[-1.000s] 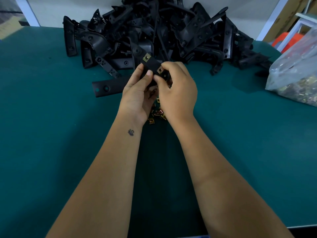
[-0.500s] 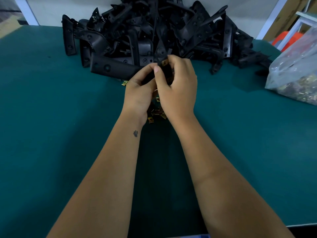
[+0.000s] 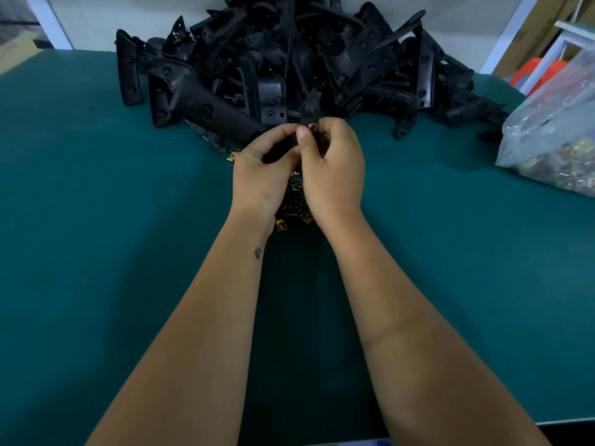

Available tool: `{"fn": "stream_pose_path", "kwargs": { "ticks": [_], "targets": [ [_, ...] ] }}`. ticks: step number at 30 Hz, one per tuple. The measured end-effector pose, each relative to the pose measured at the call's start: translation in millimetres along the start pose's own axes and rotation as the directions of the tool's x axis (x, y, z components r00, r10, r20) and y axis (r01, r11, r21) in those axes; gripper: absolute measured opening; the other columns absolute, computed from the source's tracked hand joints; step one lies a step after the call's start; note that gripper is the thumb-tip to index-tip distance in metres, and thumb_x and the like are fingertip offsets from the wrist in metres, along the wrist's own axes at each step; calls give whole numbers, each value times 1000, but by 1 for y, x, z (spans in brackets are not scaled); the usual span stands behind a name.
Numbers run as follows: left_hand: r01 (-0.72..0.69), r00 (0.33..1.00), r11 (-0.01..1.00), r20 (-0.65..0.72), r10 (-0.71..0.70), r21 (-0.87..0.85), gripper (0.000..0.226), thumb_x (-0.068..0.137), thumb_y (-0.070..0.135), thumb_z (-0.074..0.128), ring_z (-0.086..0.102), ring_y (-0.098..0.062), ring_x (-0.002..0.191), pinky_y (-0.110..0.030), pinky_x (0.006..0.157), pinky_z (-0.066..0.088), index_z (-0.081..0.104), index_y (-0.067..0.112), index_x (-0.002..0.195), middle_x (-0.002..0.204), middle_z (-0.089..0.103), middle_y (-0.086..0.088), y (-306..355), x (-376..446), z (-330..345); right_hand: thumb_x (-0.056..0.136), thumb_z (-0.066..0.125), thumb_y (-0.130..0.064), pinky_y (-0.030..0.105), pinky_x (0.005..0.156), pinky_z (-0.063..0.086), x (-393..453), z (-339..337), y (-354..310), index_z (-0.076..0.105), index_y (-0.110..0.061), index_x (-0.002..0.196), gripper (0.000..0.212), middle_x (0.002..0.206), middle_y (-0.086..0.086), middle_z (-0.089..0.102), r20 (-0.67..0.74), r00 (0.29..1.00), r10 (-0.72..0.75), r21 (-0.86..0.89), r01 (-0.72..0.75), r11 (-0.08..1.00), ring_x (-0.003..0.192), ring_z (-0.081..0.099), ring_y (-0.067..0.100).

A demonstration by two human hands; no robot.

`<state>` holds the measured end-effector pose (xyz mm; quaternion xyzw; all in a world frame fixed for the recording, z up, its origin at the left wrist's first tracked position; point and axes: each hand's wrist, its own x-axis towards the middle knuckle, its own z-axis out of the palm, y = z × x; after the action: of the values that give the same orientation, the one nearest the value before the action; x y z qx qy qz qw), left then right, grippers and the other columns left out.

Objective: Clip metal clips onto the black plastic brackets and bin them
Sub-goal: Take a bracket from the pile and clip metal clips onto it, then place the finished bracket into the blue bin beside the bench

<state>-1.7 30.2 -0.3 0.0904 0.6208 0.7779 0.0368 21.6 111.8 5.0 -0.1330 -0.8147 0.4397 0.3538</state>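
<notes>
**Bracket turned on end between both hands, one clip going on**

Since the frame a second earlier, the bracket (image 3: pixel 309 109) had been swung from lying flat, with two brass clips facing the camera, to standing nearly on end, its pointed tip up in front of the pile of brackets (image 3: pixel 289 66); both hands had also drifted a little toward that pile.

The left hand (image 3: pixel 262 175) was curled round the lower part of the bracket, which was mostly hidden inside the grip. The right hand (image 3: pixel 331 169) pinched the piece just below the tip, thumb on the near face, with a glint of a brass clip (image 3: pixel 311 125) showing at the fingertips (whether it was fully seated could not be told).

As for progress, I judged the work to be at an early stage: this bracket appeared to be still getting its clips, the large pile behind looked unfitted, and no bin was in view. Loose clips (image 3: pixel 294 214) lay on the green table (image 3: pixel 96 252) directly under the wrists, one more (image 3: pixel 232 156) just left of the left hand, and a clear bag (image 3: pixel 553 149) holding what looked like further clips sat well apart at the right edge.
</notes>
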Motion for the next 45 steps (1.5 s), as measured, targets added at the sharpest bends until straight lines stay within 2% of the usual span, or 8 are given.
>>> {"fn": "stream_pose_path", "kwargs": {
  "ticks": [6, 12, 15, 18, 21, 27, 35, 45],
  "targets": [
    [-83, 996, 996, -45, 83, 17, 47, 90, 5, 64, 61, -4, 114, -30, 101, 51, 59, 40, 122, 124, 64, 13, -1, 0, -1, 92, 64, -30, 10, 70, 46, 0, 0, 2, 65, -21, 98, 10, 91, -11, 67, 120, 986, 119, 207, -142, 968, 84, 61, -2],
    [-55, 971, 996, -236, 37, -73, 72, 88, 13, 69, 63, -15, 111, -39, 102, 51, 26, 39, 140, 130, 57, -4, -2, 4, -3, 88, 69, -19, 17, 68, 47, 8, -7, 7, 67, -14, 88, 5, 80, -8, 64, 61, 960, 274, 428, -273, 862, 74, 59, 2],
    [10, 957, 982, -284, -64, -189, 78, 90, 17, 70, 67, -10, 91, -29, 81, 58, 20, 33, 147, 114, 64, -1, -4, 12, -9, 86, 72, -15, 21, 71, 50, 9, -11, 6, 66, -16, 76, 11, 75, -5, 64, 87, 944, 317, 543, -312, 780, 74, 60, 9],
    [55, 956, 969, -269, -121, -239, 50, 90, 12, 69, 64, -4, 66, -21, 64, 54, 46, 18, 135, 90, 66, 5, -5, 15, -13, 87, 72, -16, 36, 82, 49, 10, -13, 6, 67, -17, 76, 13, 84, 4, 67, 143, 926, 348, 630, -357, 690, 85, 62, 19],
    [59, 963, 948, -231, -136, -312, 17, 90, 8, 70, 68, -8, 69, -20, 64, 54, 60, 13, 103, 89, 70, 1, -1, 16, -15, 90, 68, -11, 36, 86, 53, 10, -15, 3, 67, -14, 85, 6, 92, 6, 71, 273, 915, 297, 769, -393, 504, 89, 66, 20],
    [38, 972, 884, -189, -142, -466, 19, 91, 4, 68, 69, -16, 82, -21, 70, 55, 58, 13, 104, 102, 69, -7, 13, 10, -9, 95, 56, -2, 25, 91, 55, 2, -18, -4, 66, -9, 93, 13, 94, 5, 72, 421, 867, 265, 878, -463, 120, 92, 69, 13],
    [147, 979, 915, -76, -189, -375, 9, 89, 13, 73, 69, -14, 70, -23, 60, 54, 68, 12, 96, 87, 73, -5, 16, -34, 57, 98, 57, -7, 24, 55, 51, -3, -61, -2, 64, -10, 96, 9, 82, 5, 69, 222, 851, 476, 873, -391, 291, 65, 62, 15],
    [241, 970, 935, 96, -223, -259, 15, 92, 26, 69, 66, -8, 55, -18, 48, 49, 61, 16, 86, 64, 70, 7, -1, -99, 151, 93, 61, 0, 19, 49, 40, -35, -200, 38, 62, -14, 79, 19, 73, 1, 59, -246, 775, 582, 835, -136, 534, 56, 47, 7]
  ]
}}
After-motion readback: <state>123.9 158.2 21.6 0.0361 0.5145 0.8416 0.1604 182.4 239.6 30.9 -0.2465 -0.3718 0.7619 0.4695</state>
